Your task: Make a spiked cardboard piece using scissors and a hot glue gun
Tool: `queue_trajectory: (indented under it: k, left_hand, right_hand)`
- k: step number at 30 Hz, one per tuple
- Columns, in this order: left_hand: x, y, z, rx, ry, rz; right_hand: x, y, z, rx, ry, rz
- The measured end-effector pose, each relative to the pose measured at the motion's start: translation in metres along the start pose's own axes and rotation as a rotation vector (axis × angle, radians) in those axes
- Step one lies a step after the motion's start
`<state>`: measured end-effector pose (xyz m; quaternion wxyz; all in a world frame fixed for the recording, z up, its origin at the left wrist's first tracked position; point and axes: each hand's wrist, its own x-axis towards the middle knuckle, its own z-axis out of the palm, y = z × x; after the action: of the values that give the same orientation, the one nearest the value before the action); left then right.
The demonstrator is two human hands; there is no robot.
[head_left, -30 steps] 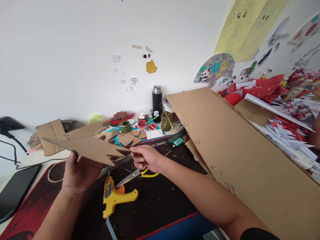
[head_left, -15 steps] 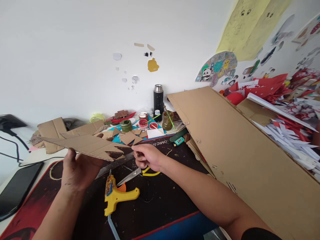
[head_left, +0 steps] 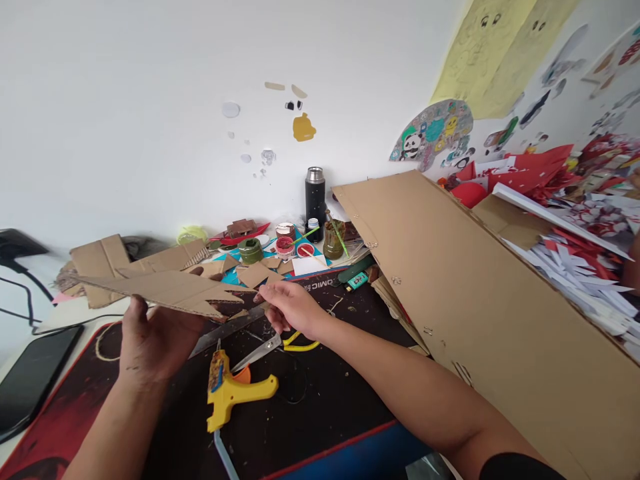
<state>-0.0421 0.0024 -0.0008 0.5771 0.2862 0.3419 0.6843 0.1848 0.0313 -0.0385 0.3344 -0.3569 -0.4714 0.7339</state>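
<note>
A flat piece of brown cardboard (head_left: pixel 165 288) with jagged points at its right end is in my left hand (head_left: pixel 159 337). The thumb lies at the near edge, and fingertips show at the far edge. My right hand (head_left: pixel 290 307) is closed, thumb and index finger pinching the tip of one jagged point. Below the hands lie scissors (head_left: pixel 260 352) with yellow handles and a yellow glue gun (head_left: pixel 240 390) with a glue stick in its back. A metal ruler-like strip (head_left: pixel 225 331) lies partly hidden under the cardboard and left hand.
A large cardboard sheet (head_left: pixel 475 300) leans across the right side. Paint jars (head_left: pixel 250 251), cardboard scraps (head_left: pixel 255 275) and a black thermos (head_left: pixel 315 200) stand along the wall. A dark phone-like slab (head_left: pixel 40 380) lies at left. Paper scraps (head_left: pixel 580 280) pile up at far right.
The view has shifted slightly. My right hand stays at the jagged end of the cardboard, its lower fingers a little looser; the left hand keeps its hold.
</note>
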Motion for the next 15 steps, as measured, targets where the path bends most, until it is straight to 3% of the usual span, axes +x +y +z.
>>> queue_trajectory:
  k: [10, 15]
  left_hand:
    - [0.002, -0.005, -0.004, -0.027, -0.001, -0.066]
    - [0.003, -0.006, -0.009, -0.031, -0.03, -0.092]
  right_hand:
    - [-0.01, 0.003, 0.004, -0.341, 0.066, -0.235]
    - [-0.01, 0.005, 0.003, -0.446, 0.113, -0.262]
